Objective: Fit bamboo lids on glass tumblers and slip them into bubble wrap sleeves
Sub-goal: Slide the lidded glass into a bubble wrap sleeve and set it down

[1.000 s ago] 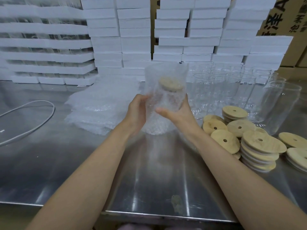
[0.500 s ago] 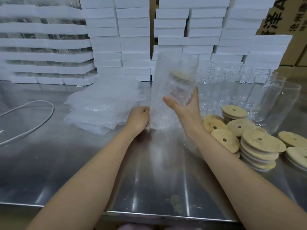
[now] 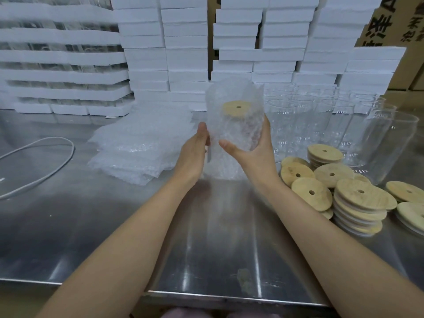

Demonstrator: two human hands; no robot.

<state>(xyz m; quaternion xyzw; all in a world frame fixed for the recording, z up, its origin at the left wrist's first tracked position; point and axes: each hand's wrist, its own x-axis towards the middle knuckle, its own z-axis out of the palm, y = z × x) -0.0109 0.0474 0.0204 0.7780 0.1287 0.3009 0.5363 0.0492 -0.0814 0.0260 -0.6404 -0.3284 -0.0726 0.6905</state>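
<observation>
Tumbler [image 3: 241, 134] is held inside bubble wrap sleeve [image 3: 229, 92] by right hand [image 3: 254, 152], thumb and fingers curled round it. Sleeve's left edge is touched by left hand [image 3: 193, 152]; fingers hidden, grip cannot be told. Bamboo lid [image 3: 236, 109] is seen just above the grip. Loose lids [image 3: 362, 196] are stacked right of it, flat sleeves [image 3: 137, 145] left, empty tumblers [image 3: 321, 120] beyond right.

The bubble wrap sleeve [image 3: 230, 94] blurs the tumbler [image 3: 238, 134] inside it, and the fingers of the right hand [image 3: 254, 154] are hidden behind the sleeve.

Packing workshop: steel bench [image 3: 91, 237], stacked white boxes [image 3: 185, 42], cardboard cartons [image 3: 410, 31].
</observation>
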